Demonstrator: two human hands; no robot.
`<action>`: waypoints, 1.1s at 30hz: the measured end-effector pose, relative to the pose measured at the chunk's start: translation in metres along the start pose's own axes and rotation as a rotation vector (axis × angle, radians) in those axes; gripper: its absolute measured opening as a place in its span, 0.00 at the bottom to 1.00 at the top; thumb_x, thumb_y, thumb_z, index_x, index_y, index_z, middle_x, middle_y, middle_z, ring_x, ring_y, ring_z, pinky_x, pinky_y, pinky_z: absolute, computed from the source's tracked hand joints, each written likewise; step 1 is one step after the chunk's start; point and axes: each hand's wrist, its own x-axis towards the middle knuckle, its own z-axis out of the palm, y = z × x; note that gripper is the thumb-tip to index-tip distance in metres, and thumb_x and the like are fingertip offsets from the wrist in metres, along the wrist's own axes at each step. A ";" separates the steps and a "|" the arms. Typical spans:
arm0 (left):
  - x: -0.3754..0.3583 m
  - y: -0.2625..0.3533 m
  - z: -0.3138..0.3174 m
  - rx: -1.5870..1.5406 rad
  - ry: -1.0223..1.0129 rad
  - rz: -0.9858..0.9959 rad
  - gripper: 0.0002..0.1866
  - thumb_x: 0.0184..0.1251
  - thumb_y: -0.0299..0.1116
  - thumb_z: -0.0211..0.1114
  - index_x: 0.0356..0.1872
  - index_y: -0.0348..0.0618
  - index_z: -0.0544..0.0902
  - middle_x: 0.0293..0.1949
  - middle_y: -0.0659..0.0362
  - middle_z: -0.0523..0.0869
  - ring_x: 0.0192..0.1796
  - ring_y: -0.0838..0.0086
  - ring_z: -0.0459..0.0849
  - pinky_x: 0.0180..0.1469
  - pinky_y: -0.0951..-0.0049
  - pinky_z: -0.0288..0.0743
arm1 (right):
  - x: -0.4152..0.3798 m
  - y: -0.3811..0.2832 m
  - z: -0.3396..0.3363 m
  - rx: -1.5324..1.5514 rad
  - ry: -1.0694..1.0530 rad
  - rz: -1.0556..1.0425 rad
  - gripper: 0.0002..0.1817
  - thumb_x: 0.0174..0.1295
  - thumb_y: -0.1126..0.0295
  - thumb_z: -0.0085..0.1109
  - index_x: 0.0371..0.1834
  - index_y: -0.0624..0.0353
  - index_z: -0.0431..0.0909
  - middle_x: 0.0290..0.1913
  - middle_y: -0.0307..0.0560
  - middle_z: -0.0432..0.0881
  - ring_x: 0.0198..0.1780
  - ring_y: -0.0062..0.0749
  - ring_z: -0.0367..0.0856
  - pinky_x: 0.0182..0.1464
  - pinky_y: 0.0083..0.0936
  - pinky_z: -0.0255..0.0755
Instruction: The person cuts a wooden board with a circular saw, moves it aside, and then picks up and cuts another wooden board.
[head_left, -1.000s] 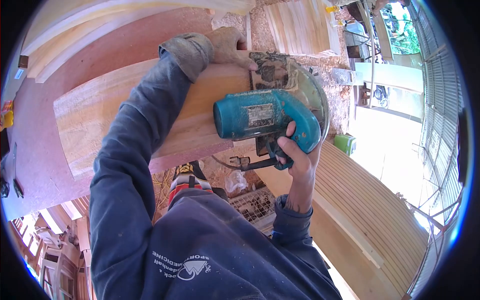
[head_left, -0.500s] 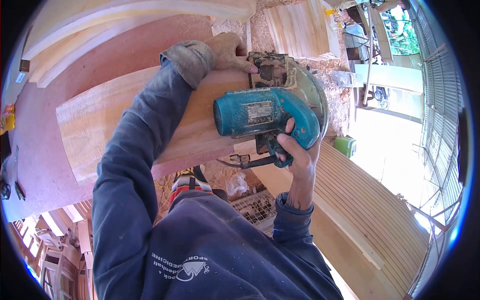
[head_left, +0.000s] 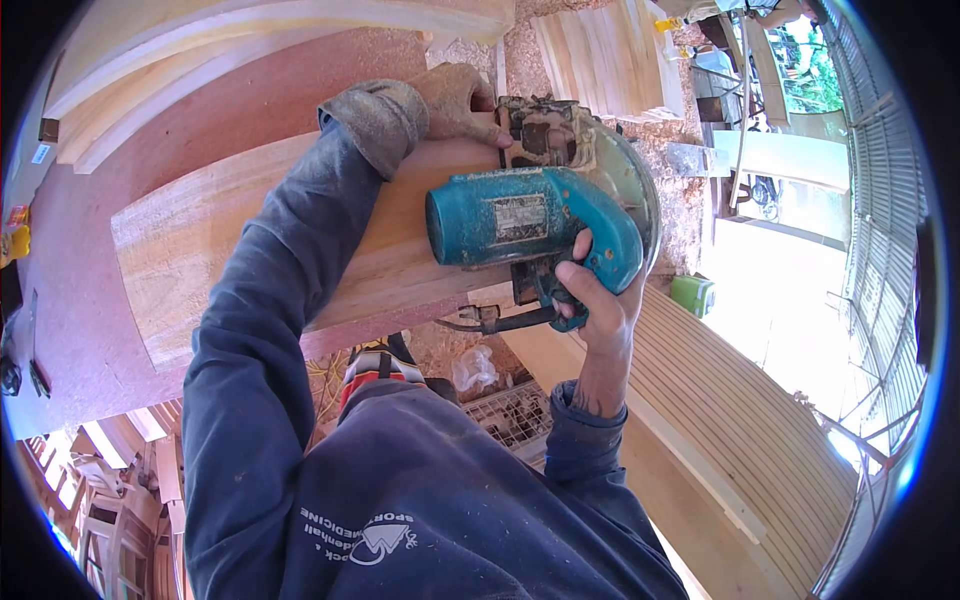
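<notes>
Right hand (head_left: 590,295) grips circular saw (head_left: 530,225); left hand (head_left: 455,100) presses plank (head_left: 250,230) just beside the blade guard, risking contact.

Dark blue long-sleeved top (head_left: 420,490) filling the lower centre of the frame, white printed logo and lettering (head_left: 365,532) on its front, left sleeve (head_left: 270,300) ending in a grey, dusty, frayed cuff (head_left: 378,118), right sleeve (head_left: 580,425) pushed up, dark tattoo (head_left: 590,400) just above its edge
</notes>
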 end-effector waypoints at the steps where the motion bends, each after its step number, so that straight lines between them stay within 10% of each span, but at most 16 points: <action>1: 0.000 -0.001 0.001 -0.008 0.007 0.005 0.33 0.57 0.63 0.84 0.37 0.36 0.94 0.29 0.52 0.91 0.34 0.66 0.88 0.42 0.58 0.80 | 0.001 0.000 -0.001 -0.002 -0.006 0.000 0.10 0.62 0.82 0.68 0.42 0.62 0.77 0.25 0.36 0.75 0.19 0.17 0.72 0.21 0.18 0.61; 33: -0.001 -0.004 0.000 -0.077 0.030 -0.031 0.31 0.72 0.61 0.74 0.41 0.34 0.94 0.30 0.46 0.92 0.35 0.66 0.87 0.43 0.56 0.79 | 0.017 -0.006 0.008 0.006 -0.024 -0.031 0.10 0.62 0.79 0.69 0.43 0.61 0.78 0.25 0.38 0.77 0.19 0.17 0.71 0.20 0.18 0.61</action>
